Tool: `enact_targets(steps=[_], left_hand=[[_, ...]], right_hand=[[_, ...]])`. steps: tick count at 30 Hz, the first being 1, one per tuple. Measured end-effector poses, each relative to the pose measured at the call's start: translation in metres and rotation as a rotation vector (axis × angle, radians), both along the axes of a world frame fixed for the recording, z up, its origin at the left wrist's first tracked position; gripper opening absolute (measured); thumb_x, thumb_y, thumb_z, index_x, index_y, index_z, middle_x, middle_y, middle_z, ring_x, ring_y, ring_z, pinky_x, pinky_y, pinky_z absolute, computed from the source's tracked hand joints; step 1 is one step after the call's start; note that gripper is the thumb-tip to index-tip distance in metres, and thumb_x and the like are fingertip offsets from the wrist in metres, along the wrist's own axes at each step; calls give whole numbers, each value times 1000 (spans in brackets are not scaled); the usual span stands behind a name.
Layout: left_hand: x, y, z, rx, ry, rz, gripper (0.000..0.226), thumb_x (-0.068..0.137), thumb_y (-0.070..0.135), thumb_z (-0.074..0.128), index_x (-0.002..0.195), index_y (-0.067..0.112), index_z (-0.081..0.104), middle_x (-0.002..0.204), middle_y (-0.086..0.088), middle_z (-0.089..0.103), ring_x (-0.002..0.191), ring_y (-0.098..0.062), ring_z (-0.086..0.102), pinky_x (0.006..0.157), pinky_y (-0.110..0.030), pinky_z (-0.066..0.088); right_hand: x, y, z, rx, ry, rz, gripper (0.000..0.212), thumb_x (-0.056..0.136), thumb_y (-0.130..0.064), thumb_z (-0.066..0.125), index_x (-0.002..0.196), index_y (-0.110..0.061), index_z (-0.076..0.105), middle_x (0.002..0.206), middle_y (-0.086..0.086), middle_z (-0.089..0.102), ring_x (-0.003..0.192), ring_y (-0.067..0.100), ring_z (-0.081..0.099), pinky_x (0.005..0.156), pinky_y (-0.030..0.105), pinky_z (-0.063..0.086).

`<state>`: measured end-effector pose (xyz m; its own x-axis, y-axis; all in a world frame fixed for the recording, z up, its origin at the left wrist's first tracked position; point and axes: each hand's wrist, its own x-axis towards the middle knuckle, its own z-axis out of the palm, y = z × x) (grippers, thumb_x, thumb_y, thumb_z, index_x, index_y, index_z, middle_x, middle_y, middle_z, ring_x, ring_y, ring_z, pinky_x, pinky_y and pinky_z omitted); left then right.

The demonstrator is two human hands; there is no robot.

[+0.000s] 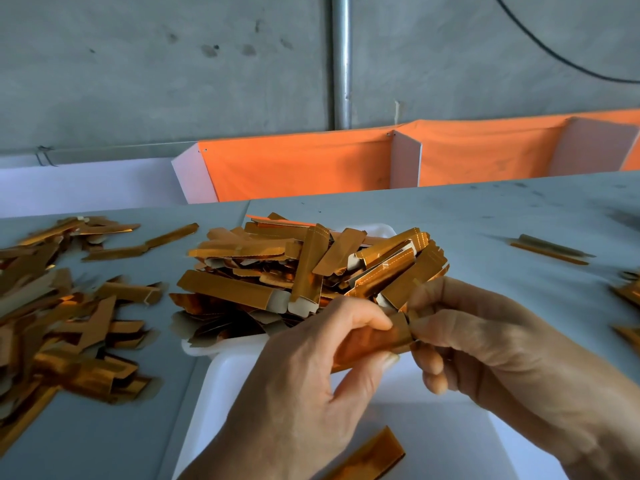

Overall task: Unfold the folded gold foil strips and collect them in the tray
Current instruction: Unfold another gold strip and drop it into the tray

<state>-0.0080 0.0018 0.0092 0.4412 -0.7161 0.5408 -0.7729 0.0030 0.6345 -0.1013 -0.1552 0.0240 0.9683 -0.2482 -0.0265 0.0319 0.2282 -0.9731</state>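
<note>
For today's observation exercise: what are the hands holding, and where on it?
One gold foil strip, held by both: left hand grips its middle, right hand pinches its upper end.

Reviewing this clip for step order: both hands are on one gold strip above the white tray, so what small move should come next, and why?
Probably pull the two ends apart to open the fold. The left hand and right hand both pinch one gold strip, which looks folded, above the near white tray. Opened, it could go with the heap behind.
</note>
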Motion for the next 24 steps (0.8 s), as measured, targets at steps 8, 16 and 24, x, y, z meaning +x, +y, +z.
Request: enact_targets(steps=[8,16,24], left_hand=[[1,2,0,-42,93,-31,28,77,43,59,103,37,52,101,23,68,94,3,65,77,-14,53],[1,1,0,11,75,28,47,68,38,70,107,47,45,100,33,63,97,9,61,76,-5,48],[0,0,0,69,-68,69,42,73,47,61,110,43,41,112,30,55,96,4,61,81,-14,51]], right_hand=[[1,1,0,107,1,0,14,56,-7,72,69,-13,70,56,12,53,45,18,50,42,24,44],[0,5,3,-106,40,-11,6,63,-13,66,66,-17,69,56,13,57,47,19,53,47,23,47],[3,8,-1,-323,25,-78,7,64,-20,63,71,-21,66,56,9,61,50,20,59,55,29,48]])
